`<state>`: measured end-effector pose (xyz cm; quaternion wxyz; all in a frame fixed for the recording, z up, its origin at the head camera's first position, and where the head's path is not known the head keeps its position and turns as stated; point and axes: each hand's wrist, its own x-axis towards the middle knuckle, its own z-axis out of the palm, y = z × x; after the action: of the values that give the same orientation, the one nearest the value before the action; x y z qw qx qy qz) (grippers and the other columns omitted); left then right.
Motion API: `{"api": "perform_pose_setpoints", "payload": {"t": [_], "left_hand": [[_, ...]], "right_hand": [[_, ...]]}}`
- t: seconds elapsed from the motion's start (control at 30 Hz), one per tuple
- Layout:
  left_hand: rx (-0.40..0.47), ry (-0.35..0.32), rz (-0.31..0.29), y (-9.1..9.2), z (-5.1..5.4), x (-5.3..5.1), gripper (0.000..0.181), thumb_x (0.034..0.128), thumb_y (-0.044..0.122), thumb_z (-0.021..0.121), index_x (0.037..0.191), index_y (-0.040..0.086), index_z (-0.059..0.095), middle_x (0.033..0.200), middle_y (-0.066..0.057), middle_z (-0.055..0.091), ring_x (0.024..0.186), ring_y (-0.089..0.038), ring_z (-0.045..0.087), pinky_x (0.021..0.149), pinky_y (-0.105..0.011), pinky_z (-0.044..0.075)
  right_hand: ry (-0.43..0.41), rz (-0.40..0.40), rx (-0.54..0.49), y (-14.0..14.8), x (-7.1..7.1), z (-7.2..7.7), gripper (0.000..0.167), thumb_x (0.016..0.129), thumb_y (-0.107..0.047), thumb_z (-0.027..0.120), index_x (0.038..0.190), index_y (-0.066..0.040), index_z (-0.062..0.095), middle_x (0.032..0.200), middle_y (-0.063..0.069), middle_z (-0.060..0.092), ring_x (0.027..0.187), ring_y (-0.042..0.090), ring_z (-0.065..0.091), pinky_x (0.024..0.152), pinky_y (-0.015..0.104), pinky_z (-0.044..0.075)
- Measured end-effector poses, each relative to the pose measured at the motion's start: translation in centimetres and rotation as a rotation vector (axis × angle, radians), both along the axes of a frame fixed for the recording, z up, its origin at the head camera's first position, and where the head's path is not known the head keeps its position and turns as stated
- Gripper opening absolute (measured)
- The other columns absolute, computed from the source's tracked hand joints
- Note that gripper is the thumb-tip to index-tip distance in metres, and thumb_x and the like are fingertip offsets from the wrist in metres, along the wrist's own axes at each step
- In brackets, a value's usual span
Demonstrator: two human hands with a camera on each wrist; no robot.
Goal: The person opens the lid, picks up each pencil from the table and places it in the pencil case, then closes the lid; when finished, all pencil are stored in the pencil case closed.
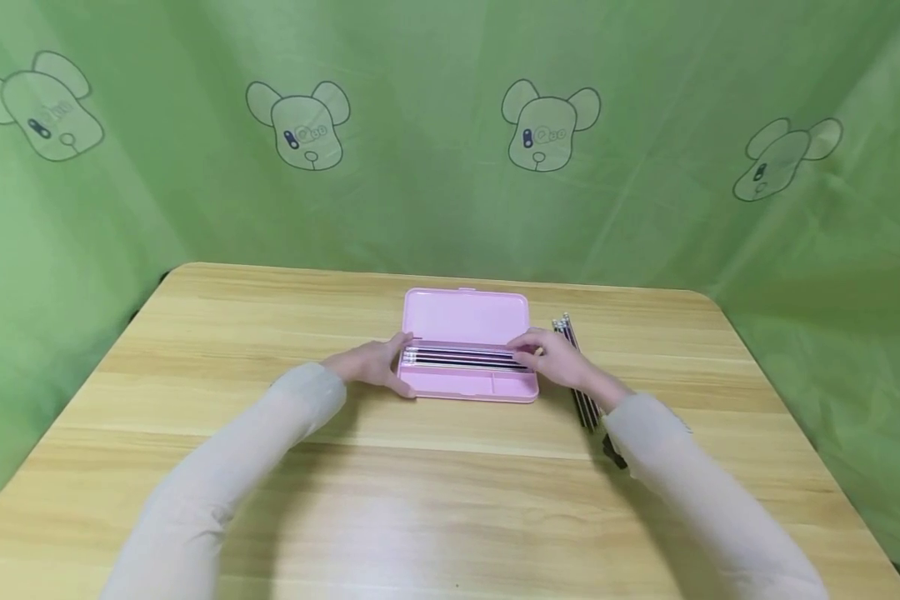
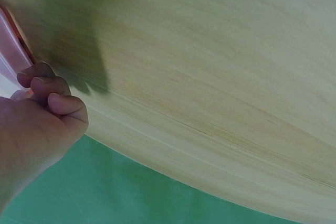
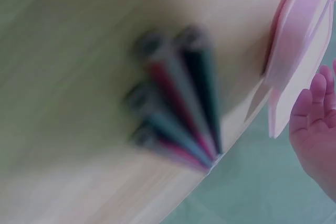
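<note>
An open pink pencil case (image 1: 465, 387) lies toward the far side of the table, its lid (image 1: 466, 315) laid back. Several striped pencils (image 1: 457, 358) lie side by side in its long compartment, their ferrule ends to the left. My left hand (image 1: 375, 362) grips the left end of the case, thumb at the front corner and fingers farther back. Over the right end of these pencils is my right hand (image 1: 555, 357), thumb and index finger low at them. Whether it pinches one is hidden. In the right wrist view, its other fingers (image 3: 302, 109) are loosely bent.
A loose bundle of more pencils (image 1: 587, 408) lies right of the case, partly beneath my right forearm. A small black object (image 1: 613, 452) sits by the right sleeve, partly covered. Green curtain (image 1: 435, 225) hangs behind the wooden table (image 1: 420, 500).
</note>
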<state>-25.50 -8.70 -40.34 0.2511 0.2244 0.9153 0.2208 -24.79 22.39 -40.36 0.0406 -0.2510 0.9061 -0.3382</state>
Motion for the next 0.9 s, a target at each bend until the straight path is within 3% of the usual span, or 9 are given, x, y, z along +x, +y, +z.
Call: {"api": "perform_pose_setpoints", "payload": {"t": [0.23, 0.47, 0.67, 0.9], "left_hand": [[0.012, -0.008, 0.0, 0.0, 0.1, 0.1, 0.105, 0.0728, 0.041, 0.074, 0.146, 0.006, 0.007, 0.143, -0.028, 0.026, 0.131, -0.04, 0.028, 0.109, -0.046, 0.022], [0.017, -0.007, -0.002, 0.0, -0.1, 0.1, 0.104, 0.0731, 0.041, 0.074, 0.146, 0.006, 0.008, 0.143, -0.028, 0.027, 0.131, -0.04, 0.028, 0.109, -0.046, 0.022], [0.027, -0.007, -0.003, -0.1, -0.1, 0.1, 0.104, 0.0732, 0.039, 0.074, 0.146, 0.005, 0.007, 0.142, -0.029, 0.027, 0.13, -0.04, 0.029, 0.109, -0.046, 0.022], [0.024, -0.017, -0.002, 0.0, 0.1, 0.2, 0.105, 0.0734, 0.039, 0.074, 0.146, 0.005, 0.006, 0.143, -0.028, 0.026, 0.131, -0.039, 0.028, 0.109, -0.046, 0.021]], "right_hand": [[-0.045, -0.059, 0.0, 2.4, 0.2, -0.2, 0.026, 0.086, -0.005, 0.06, 0.109, 0.005, 0.062, 0.098, 0.016, 0.063, 0.083, 0.022, 0.054, 0.071, 0.03, 0.047], [-0.044, -0.103, 0.021, 4.2, 0.9, 0.0, 0.028, 0.087, -0.007, 0.059, 0.111, 0.005, 0.06, 0.109, 0.023, 0.06, 0.101, 0.035, 0.054, 0.091, 0.049, 0.042], [-0.064, -0.177, 0.043, 5.3, 1.4, 0.3, 0.037, 0.088, -0.013, 0.059, 0.118, 0.009, 0.054, 0.093, 0.017, 0.059, 0.087, 0.028, 0.055, 0.079, 0.037, 0.047], [-0.103, -0.245, 0.075, 6.6, 1.9, 0.5, 0.044, 0.09, -0.019, 0.057, 0.123, 0.009, 0.048, 0.093, 0.018, 0.059, 0.086, 0.027, 0.055, 0.071, 0.029, 0.047]]}}
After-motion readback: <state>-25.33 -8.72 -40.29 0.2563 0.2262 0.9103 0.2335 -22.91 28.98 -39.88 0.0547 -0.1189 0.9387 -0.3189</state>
